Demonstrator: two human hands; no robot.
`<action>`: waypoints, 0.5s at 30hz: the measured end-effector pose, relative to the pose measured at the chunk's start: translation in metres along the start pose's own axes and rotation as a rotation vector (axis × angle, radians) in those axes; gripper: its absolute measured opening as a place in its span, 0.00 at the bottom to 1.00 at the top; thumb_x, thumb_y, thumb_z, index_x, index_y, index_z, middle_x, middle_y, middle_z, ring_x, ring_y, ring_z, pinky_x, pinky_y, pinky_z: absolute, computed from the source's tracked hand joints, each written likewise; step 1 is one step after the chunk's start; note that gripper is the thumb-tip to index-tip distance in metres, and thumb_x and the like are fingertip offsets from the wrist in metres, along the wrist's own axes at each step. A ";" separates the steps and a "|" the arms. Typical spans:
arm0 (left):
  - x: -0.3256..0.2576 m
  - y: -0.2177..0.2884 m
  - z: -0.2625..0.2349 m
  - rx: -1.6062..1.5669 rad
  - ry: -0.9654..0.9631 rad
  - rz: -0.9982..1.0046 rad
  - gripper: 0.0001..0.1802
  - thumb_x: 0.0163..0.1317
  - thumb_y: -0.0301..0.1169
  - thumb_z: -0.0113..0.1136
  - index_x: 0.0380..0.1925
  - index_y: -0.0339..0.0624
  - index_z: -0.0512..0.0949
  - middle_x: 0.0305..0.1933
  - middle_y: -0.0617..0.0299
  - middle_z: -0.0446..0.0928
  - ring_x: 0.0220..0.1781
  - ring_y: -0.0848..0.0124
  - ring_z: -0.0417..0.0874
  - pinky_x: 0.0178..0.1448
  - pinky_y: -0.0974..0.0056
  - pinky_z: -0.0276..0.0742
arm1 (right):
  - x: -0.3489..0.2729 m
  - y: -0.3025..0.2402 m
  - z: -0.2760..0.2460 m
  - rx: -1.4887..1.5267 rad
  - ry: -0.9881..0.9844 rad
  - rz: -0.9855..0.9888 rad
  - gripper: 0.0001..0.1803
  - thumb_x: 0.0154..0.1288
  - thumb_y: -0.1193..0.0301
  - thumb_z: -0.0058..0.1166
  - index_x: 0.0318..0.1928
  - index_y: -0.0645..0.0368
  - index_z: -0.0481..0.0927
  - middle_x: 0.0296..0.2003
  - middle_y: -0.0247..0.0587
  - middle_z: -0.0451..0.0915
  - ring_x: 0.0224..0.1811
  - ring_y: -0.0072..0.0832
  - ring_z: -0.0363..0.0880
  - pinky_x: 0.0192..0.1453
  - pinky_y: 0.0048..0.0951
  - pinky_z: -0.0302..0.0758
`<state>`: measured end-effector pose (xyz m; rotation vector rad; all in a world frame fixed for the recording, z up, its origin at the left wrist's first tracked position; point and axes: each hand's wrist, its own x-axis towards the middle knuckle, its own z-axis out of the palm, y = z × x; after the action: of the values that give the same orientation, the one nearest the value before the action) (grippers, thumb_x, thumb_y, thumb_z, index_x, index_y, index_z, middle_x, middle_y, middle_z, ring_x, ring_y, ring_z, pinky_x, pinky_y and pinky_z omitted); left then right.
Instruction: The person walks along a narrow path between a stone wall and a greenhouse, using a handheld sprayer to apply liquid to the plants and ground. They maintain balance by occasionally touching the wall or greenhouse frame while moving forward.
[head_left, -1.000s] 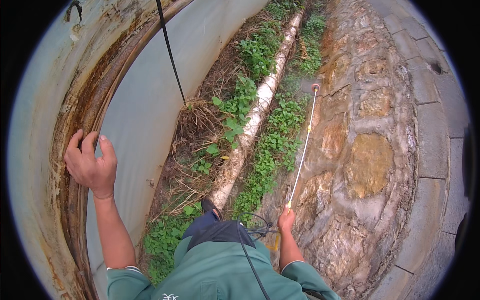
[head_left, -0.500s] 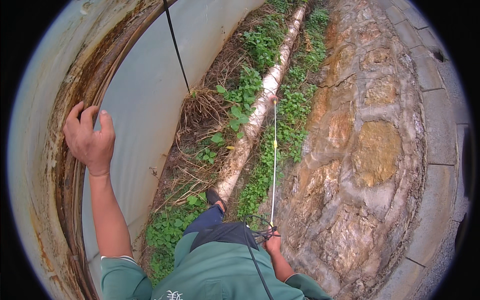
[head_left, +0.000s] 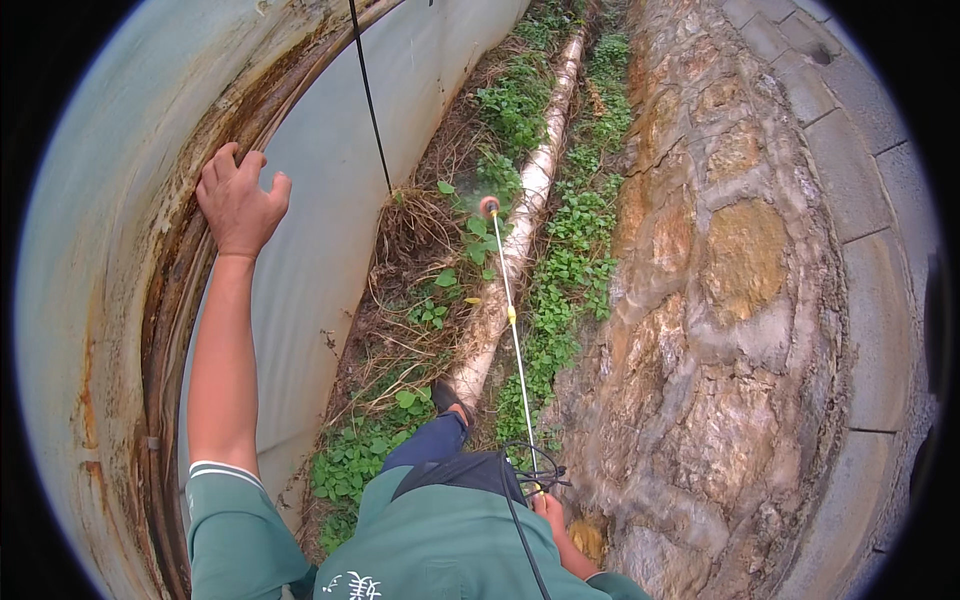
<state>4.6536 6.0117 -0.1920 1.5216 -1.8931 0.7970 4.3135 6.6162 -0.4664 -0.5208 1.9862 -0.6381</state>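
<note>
My left hand (head_left: 243, 205) rests on the rusty brown edge (head_left: 240, 130) of a pale curved wall. Its fingers are bent over the edge and the thumb stands apart. Low in the view, close to my body, my right hand (head_left: 548, 508) is closed around the lower end of a spray wand (head_left: 521, 375), partly hidden. The wand is long, thin and white, with a yellow joint and a round reddish nozzle (head_left: 489, 206). Faint mist hangs around the nozzle, over green weeds (head_left: 475, 235) left of the pipe. A black hose (head_left: 520, 535) loops near the right hand.
A whitish pipe (head_left: 535, 185) runs lengthwise along the weedy ditch, with my dark shoe (head_left: 447, 397) beside it. A rough stone slope (head_left: 735, 370) rises on the right, edged by grey paving blocks (head_left: 868, 330). A thin black cable (head_left: 370, 100) hangs before the pale panel (head_left: 310, 150).
The nozzle has swung left from the right side of the pipe to over the weeds on its left. My left hand appears farther right and higher, still on the rusty edge.
</note>
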 end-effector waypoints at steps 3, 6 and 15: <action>0.000 -0.003 -0.001 -0.045 -0.071 -0.042 0.16 0.47 0.43 0.64 0.34 0.48 0.81 0.56 0.55 0.71 0.59 0.57 0.69 0.60 0.50 0.66 | -0.030 0.021 -0.016 -0.122 -0.007 0.063 0.21 0.70 0.55 0.55 0.37 0.63 0.78 0.23 0.40 0.76 0.28 0.25 0.72 0.35 0.34 0.72; 0.004 -0.005 -0.012 -0.169 -0.131 -0.058 0.21 0.48 0.44 0.64 0.42 0.48 0.81 0.58 0.54 0.71 0.63 0.54 0.67 0.64 0.49 0.64 | -0.034 0.010 -0.017 -0.157 0.059 -0.046 0.21 0.70 0.54 0.55 0.36 0.63 0.77 0.23 0.43 0.76 0.27 0.27 0.72 0.34 0.35 0.71; -0.142 -0.070 -0.197 -0.277 0.099 -0.082 0.18 0.53 0.26 0.63 0.46 0.41 0.79 0.53 0.51 0.77 0.57 0.52 0.76 0.62 0.52 0.70 | 0.047 -0.072 0.017 -0.182 0.350 -0.287 0.26 0.70 0.48 0.50 0.34 0.62 0.76 0.27 0.59 0.79 0.32 0.57 0.80 0.35 0.49 0.73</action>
<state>4.7623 6.2384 -0.1624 1.3529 -1.7737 0.5373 4.3145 6.5290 -0.4591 -0.8645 2.3355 -0.7699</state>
